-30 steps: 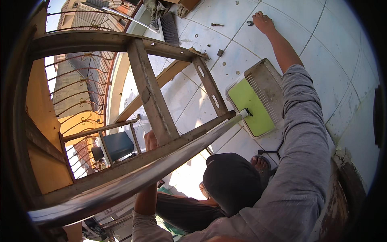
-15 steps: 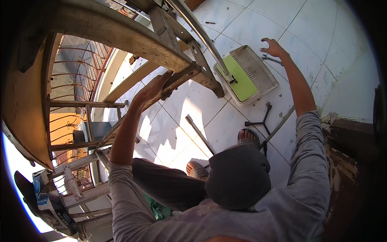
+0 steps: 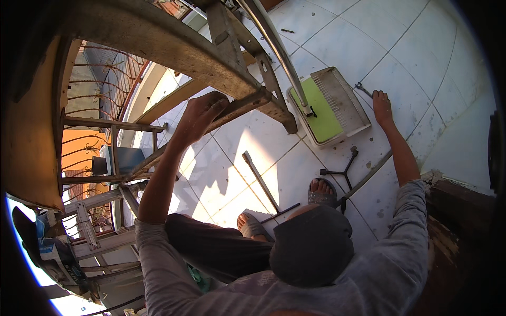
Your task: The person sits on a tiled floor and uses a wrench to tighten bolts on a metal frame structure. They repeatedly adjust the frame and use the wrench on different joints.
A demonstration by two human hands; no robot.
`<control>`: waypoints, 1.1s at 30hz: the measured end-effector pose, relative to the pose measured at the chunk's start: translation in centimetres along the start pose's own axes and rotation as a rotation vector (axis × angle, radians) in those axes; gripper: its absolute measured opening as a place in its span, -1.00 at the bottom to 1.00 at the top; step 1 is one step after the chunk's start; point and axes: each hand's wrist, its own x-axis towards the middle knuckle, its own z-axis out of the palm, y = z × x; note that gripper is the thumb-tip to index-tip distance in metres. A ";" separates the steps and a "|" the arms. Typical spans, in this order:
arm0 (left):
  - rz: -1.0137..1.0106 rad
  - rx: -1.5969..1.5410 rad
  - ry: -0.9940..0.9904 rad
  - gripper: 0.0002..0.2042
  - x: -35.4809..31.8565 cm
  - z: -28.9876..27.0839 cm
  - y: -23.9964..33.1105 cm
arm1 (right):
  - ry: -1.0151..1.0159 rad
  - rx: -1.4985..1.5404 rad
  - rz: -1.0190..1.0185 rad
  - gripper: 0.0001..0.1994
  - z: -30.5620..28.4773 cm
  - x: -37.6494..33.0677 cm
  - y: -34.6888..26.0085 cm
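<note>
My left hand is curled over the edge of a worn metal beam, part of a large frame on the left. On the white tiled floor, my right hand closes on the near end of a small wrench, whose jaw points away from me. Left of that hand lies a grey dustpan with comb-like teeth and a green panel; a silver pole rises from it. Nearer my feet rest a black Y-shaped socket wrench and a long T-handled wrench.
Wooden and metal rails stand at the left, with a curved window grille beyond. A dark printed bag hangs at the lower left. Far on the floor lies a small dark object. A worn brown edge borders the right.
My right hand has come down and nearer, from open above the floor onto the wrench's end. The left hand has turned and curled on the beam. The whole view has shifted slightly.
</note>
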 end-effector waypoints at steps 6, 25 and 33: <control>0.006 0.006 -0.001 -0.71 -1.2 -0.6 0.9 | -0.195 0.118 0.266 -0.78 0.9 0.5 -1.4; -0.097 0.270 -0.237 -0.54 -0.6 -0.5 0.2 | 0.250 1.008 -0.490 -0.75 -24.9 -5.6 -20.6; -0.148 0.194 -0.137 -0.45 -0.3 0.9 -0.5 | 0.317 0.769 -0.537 -0.79 -25.9 -2.4 -21.6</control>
